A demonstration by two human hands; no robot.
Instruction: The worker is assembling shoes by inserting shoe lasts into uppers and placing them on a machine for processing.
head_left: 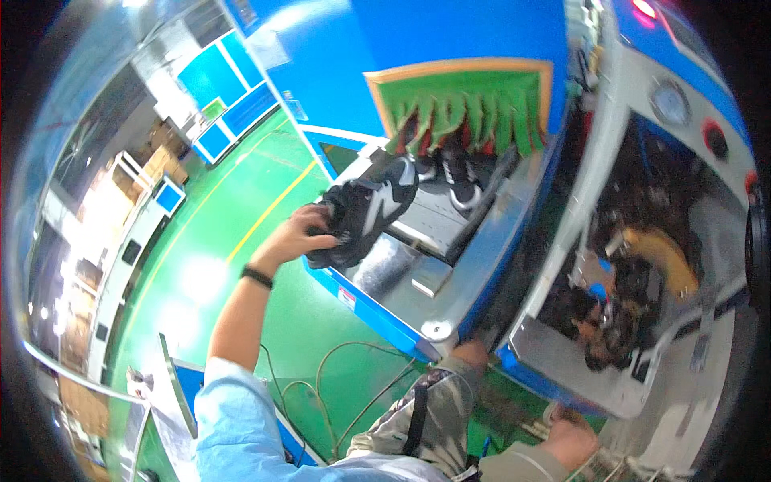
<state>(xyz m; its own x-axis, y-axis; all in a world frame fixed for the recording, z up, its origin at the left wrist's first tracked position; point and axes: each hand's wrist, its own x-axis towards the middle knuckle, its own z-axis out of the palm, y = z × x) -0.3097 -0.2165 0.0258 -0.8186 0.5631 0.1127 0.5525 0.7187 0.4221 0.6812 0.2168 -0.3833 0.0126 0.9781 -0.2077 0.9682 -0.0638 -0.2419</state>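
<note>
Green floor (233, 201) lies open left of the blue-edged conveyor (430, 221). Over its left edge, the left hand (303, 231) grips a black-and-white sneaker (373, 210); another sneaker (461, 181) sits at the green fringed curtain (474, 108). The right hand's fingers I cannot make out.

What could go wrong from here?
1. Drop: the left hand holds the black shoe at one end, close to the left edge of the metal tray. If the grip slips, it may fall onto the green floor.
2. Snag: green curtain strips hang at the second shoe and might catch on it.
3. Pile-up: if that second shoe slides forward, it could bump the held one.
</note>
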